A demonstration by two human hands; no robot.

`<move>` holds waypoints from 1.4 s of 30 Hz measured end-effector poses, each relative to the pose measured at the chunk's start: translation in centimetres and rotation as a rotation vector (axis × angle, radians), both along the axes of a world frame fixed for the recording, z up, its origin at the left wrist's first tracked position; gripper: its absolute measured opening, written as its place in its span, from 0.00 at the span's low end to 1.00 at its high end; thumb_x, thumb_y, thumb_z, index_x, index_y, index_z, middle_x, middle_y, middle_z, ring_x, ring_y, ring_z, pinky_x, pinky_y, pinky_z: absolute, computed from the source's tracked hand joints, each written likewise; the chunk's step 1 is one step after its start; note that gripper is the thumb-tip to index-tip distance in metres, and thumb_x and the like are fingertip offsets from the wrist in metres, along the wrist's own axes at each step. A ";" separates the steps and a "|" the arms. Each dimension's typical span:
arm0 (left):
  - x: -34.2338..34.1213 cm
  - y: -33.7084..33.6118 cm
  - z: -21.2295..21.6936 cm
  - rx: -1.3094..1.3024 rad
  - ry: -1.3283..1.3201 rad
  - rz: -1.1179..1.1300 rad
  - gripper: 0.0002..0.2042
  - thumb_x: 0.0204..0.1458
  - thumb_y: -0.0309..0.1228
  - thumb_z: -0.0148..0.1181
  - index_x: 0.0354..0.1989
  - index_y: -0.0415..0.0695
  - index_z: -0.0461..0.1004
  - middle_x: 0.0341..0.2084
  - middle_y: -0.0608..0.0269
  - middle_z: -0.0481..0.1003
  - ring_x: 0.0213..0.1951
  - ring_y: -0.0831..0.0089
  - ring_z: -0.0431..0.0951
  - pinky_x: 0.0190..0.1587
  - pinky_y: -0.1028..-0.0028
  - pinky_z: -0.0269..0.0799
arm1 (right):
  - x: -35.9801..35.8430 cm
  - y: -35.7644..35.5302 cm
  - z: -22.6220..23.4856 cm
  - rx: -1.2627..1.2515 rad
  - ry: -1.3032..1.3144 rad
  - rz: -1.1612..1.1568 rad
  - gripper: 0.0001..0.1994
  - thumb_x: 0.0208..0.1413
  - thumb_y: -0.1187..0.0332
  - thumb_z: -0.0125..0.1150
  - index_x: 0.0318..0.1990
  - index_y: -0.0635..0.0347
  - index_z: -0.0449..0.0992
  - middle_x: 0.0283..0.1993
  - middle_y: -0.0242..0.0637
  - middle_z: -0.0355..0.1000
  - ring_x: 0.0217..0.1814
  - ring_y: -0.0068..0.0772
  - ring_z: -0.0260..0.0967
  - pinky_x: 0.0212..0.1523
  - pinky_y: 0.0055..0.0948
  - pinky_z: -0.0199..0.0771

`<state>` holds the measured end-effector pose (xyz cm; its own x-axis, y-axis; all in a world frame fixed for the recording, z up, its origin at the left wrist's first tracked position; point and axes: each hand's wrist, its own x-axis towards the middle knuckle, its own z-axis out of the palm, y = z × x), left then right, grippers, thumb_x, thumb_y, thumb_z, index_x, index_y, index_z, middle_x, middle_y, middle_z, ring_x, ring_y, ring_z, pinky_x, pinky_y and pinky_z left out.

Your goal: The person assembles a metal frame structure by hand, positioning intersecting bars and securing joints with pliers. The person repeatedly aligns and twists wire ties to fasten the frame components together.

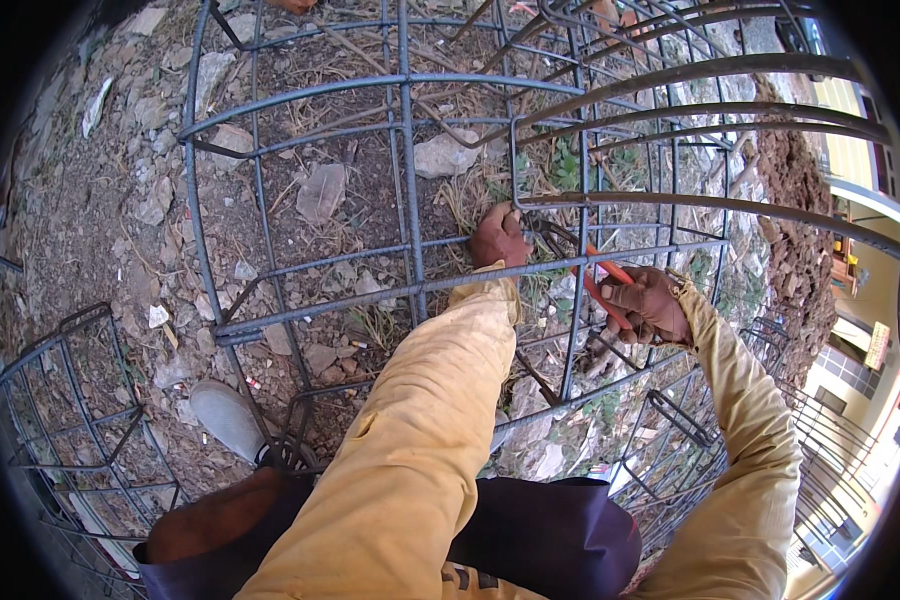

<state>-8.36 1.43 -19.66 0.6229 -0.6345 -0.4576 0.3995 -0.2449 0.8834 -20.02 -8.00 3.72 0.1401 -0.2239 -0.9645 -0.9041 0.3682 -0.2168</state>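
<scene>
A yellow sleeve (pixel 420 440) fills the foreground, running up to the left hand (pixel 498 238), which is closed around a bar joint of the rebar cage (pixel 407 180). Just beside it, the right hand (pixel 650 305) grips the red handles of pliers (pixel 595 280), whose nose meets that same joint. Under the cage lie stones (pixel 446 155) and dry soil; a smaller cage (pixel 70 400) sits to the left.

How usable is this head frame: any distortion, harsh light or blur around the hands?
Head view: strong fisheye bend, so the grey steel rebar cage bars curve toward the rim, with black corners; even daylight, no glare; left hand and right hand on the red-handled pliers are sharp enough; the building at right is bright.
</scene>
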 end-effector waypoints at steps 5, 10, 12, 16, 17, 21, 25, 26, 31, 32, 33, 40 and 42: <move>0.5 0.4 0.6 0.045 0.008 -0.007 0.11 0.60 0.30 0.52 0.46 0.40 0.78 0.27 0.51 0.77 0.28 0.61 0.80 0.31 0.65 0.76 | -0.4 1.7 -0.8 -0.009 -0.035 0.133 0.17 0.65 0.55 0.55 0.47 0.62 0.68 0.25 0.36 0.73 0.21 0.26 0.73 0.17 0.23 0.71; 0.7 0.2 3.0 0.084 0.077 0.002 0.11 0.59 0.31 0.53 0.45 0.42 0.78 0.28 0.51 0.78 0.29 0.58 0.81 0.32 0.64 0.76 | -1.5 0.6 -1.2 -0.024 0.042 0.169 0.20 0.64 0.54 0.56 0.50 0.63 0.69 0.30 0.39 0.75 0.28 0.30 0.77 0.23 0.26 0.79; 0.9 0.2 3.1 0.099 0.074 -0.006 0.11 0.59 0.31 0.54 0.45 0.43 0.78 0.29 0.50 0.78 0.30 0.56 0.81 0.34 0.63 0.76 | -0.1 -0.9 -0.2 -0.011 0.126 0.195 0.21 0.63 0.53 0.56 0.50 0.64 0.69 0.33 0.40 0.76 0.31 0.32 0.79 0.27 0.26 0.82; -0.3 -0.2 0.7 0.090 -0.080 0.021 0.10 0.58 0.31 0.53 0.43 0.43 0.78 0.31 0.49 0.79 0.33 0.53 0.80 0.38 0.62 0.75 | -0.4 -2.9 -0.8 -0.037 0.229 0.237 0.22 0.62 0.53 0.58 0.50 0.64 0.71 0.33 0.41 0.77 0.32 0.32 0.79 0.29 0.29 0.85; -0.4 -0.3 0.5 0.075 -0.063 0.029 0.10 0.58 0.31 0.53 0.43 0.43 0.78 0.32 0.49 0.79 0.34 0.53 0.80 0.38 0.62 0.74 | -0.2 -3.0 -1.2 -0.061 0.235 0.168 0.20 0.59 0.54 0.64 0.48 0.62 0.72 0.31 0.38 0.76 0.27 0.30 0.77 0.24 0.28 0.80; -0.1 -0.1 -0.3 0.070 -0.082 0.041 0.10 0.57 0.30 0.53 0.42 0.42 0.78 0.32 0.49 0.79 0.35 0.52 0.80 0.40 0.61 0.74 | 1.7 -0.9 -1.0 -0.073 0.133 0.222 0.22 0.50 0.62 0.75 0.51 0.54 0.72 0.19 0.29 0.70 0.17 0.21 0.66 0.17 0.21 0.64; 0.3 0.0 0.5 0.075 -0.116 0.019 0.10 0.58 0.30 0.53 0.44 0.42 0.78 0.30 0.50 0.79 0.28 0.56 0.81 0.33 0.63 0.76 | 1.3 -0.7 -0.4 0.323 0.034 -0.473 0.23 0.52 0.67 0.72 0.54 0.40 0.72 0.21 0.24 0.69 0.18 0.13 0.66 0.16 0.16 0.58; 0.3 0.0 1.0 0.066 -0.049 0.038 0.10 0.59 0.30 0.53 0.44 0.42 0.78 0.30 0.50 0.79 0.26 0.57 0.80 0.31 0.63 0.76 | 1.0 -0.6 -0.6 0.324 0.021 -0.508 0.23 0.52 0.68 0.72 0.55 0.38 0.71 0.22 0.24 0.70 0.18 0.13 0.66 0.15 0.16 0.58; 0.7 0.1 2.5 0.068 0.004 0.026 0.11 0.60 0.31 0.52 0.45 0.42 0.78 0.28 0.51 0.78 0.21 0.62 0.80 0.24 0.66 0.76 | 0.3 -1.1 -0.1 0.185 0.064 -0.263 0.30 0.50 0.71 0.71 0.62 0.54 0.66 0.29 0.32 0.73 0.22 0.19 0.70 0.17 0.19 0.65; 0.7 0.2 2.5 0.072 -0.022 0.017 0.11 0.61 0.31 0.51 0.45 0.42 0.78 0.28 0.51 0.78 0.21 0.62 0.80 0.25 0.65 0.76 | 1.1 -0.7 0.3 0.092 0.102 -0.139 0.32 0.49 0.71 0.70 0.63 0.59 0.65 0.31 0.34 0.73 0.23 0.21 0.71 0.17 0.20 0.67; 0.6 0.2 2.4 0.075 -0.048 0.008 0.11 0.61 0.31 0.51 0.45 0.42 0.78 0.28 0.51 0.78 0.22 0.61 0.80 0.25 0.65 0.76 | 1.5 0.1 0.1 -0.100 0.155 0.011 0.34 0.47 0.72 0.69 0.62 0.71 0.61 0.34 0.41 0.73 0.24 0.27 0.72 0.21 0.26 0.74; -0.6 -0.3 -1.1 0.052 -0.088 0.087 0.11 0.61 0.31 0.51 0.44 0.42 0.78 0.31 0.49 0.78 0.23 0.61 0.80 0.26 0.64 0.77 | -1.0 2.9 -1.6 -1.025 0.051 1.177 0.30 0.50 0.67 0.59 0.62 0.64 0.63 0.44 0.54 0.71 0.46 0.50 0.70 0.48 0.44 0.74; -0.5 -0.3 -0.4 0.069 -0.029 0.101 0.11 0.60 0.31 0.51 0.44 0.42 0.78 0.31 0.50 0.78 0.24 0.60 0.80 0.26 0.64 0.77 | -0.9 3.6 -1.4 -1.121 0.100 1.222 0.27 0.52 0.59 0.60 0.57 0.62 0.66 0.42 0.54 0.71 0.39 0.57 0.72 0.38 0.48 0.75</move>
<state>-8.86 1.16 -20.06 0.6958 -0.5353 -0.4789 0.3998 -0.2653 0.8774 -20.96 -4.41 2.32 0.6954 -0.5786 -0.4263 -0.5485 -0.8105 0.2054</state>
